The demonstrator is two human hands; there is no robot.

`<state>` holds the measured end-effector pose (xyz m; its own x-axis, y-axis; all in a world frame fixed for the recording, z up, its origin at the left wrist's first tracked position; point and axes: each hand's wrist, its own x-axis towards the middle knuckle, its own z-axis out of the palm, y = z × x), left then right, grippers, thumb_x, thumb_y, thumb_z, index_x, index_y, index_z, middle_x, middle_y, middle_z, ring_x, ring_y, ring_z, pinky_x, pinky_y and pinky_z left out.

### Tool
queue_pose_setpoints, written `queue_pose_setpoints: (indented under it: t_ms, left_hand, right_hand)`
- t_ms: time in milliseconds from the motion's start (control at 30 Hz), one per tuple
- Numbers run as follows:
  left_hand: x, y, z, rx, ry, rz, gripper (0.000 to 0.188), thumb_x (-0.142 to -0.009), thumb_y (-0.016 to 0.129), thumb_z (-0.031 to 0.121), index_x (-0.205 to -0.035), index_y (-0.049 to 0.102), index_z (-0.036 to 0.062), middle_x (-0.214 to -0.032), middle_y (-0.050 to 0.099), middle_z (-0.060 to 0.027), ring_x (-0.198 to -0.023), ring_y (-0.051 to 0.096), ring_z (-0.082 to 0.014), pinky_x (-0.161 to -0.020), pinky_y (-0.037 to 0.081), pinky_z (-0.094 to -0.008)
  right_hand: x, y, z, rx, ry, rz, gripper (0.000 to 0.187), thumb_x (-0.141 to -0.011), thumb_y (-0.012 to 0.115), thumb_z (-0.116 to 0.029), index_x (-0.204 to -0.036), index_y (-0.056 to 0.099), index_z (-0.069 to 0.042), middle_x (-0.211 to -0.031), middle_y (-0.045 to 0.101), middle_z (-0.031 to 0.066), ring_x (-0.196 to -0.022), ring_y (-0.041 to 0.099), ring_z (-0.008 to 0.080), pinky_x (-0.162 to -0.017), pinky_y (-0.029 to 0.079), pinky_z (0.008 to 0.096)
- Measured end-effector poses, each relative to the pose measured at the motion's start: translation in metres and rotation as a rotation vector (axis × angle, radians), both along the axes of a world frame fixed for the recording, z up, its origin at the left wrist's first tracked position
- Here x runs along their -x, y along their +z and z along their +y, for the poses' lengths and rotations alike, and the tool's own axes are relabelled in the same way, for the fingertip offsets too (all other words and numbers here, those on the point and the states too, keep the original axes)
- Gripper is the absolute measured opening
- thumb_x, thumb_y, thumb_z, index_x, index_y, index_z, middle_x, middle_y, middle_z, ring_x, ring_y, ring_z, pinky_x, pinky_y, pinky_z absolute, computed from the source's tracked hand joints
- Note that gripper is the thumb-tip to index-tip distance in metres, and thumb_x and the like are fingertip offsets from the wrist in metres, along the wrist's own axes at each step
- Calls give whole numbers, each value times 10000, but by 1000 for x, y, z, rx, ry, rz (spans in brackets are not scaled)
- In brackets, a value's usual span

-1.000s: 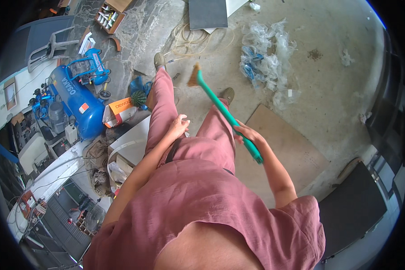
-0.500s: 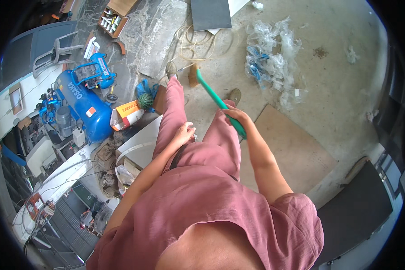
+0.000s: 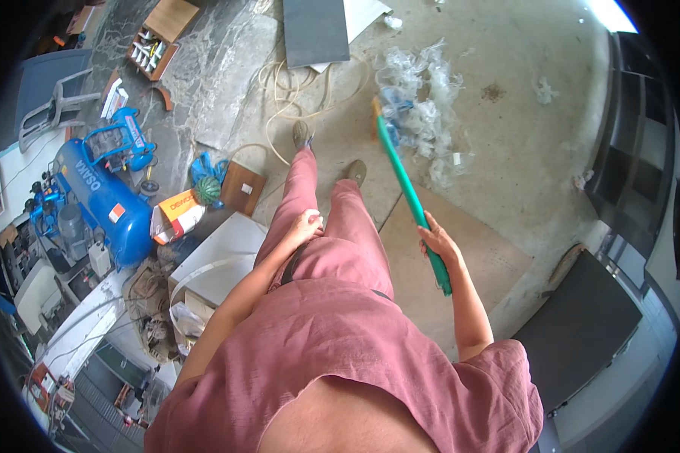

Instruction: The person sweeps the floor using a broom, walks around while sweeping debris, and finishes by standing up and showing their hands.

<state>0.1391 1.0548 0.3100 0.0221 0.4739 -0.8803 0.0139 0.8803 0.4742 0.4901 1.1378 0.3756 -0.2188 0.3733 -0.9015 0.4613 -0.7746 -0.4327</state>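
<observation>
The right hand [image 3: 437, 243] has its fingers wrapped around the green broom handle [image 3: 408, 198], whose head lies just beside the clear plastic scraps [image 3: 423, 113]. The left hand [image 3: 307, 224], well apart from the handle, rests on the thigh, fingers curled.

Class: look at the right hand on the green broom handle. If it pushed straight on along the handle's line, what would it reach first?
The right hand grips the green broom handle, which points at the pile of crumpled clear plastic on the concrete floor. Probably the plastic comes first, though depth is hard to judge.
</observation>
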Motion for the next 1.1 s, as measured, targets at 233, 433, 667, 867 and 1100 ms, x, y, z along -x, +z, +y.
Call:
queue_pose_setpoints:
  t_ms: [233, 433, 667, 867, 1100]
  left_hand:
    - [-9, -7, 33, 1, -124, -23, 281, -821, 489, 186, -1053, 416, 45, -809, 537, -104, -615, 577, -168, -506, 487, -269]
    - [10, -29, 44, -18, -170, 51, 210, -813, 503, 165, -982, 451, 51, -746, 550, -91, -553, 570, -165, -462, 483, -271]
    - [-7, -57, 95, 37, -338, -296, 227, -815, 504, 233, -966, 439, 77, -695, 578, -82, -554, 585, -210, -445, 492, -321]
    - [-89, 18, 147, 336, -188, -485, 546, -819, 467, 385, -1176, 297, 8, -1116, 431, -233, -913, 531, -328, -762, 460, -387]
    - [-154, 9, 141, 605, -384, -700, 708, -794, 473, 442, -1267, 172, 10, -1281, 245, -229, -1057, 430, -363, -841, 395, -448]
  right_hand:
    - [-27, 1, 34, -18, 406, -154, 536, -740, 472, -192, -1245, 303, -133, -598, 508, 82, -463, 505, 152, -416, 422, 296]
    - [-40, -3, 118, -160, 411, -368, 528, -719, 486, -186, -1224, 333, -156, -634, 536, 89, -473, 528, 163, -419, 438, 302]
    - [-18, 2, 113, -210, 216, -560, 418, -824, 375, -468, -1133, 438, -193, -636, 533, 72, -529, 460, 160, -515, 383, 356]
    - [41, 78, 41, -112, 88, -153, 591, -766, 503, -224, -1277, 237, -91, -576, 480, 69, -465, 477, 140, -427, 393, 288]
    - [29, 25, 14, 64, 51, -129, 575, -772, 502, -210, -1271, 247, -81, -581, 487, 60, -465, 489, 132, -402, 393, 282]
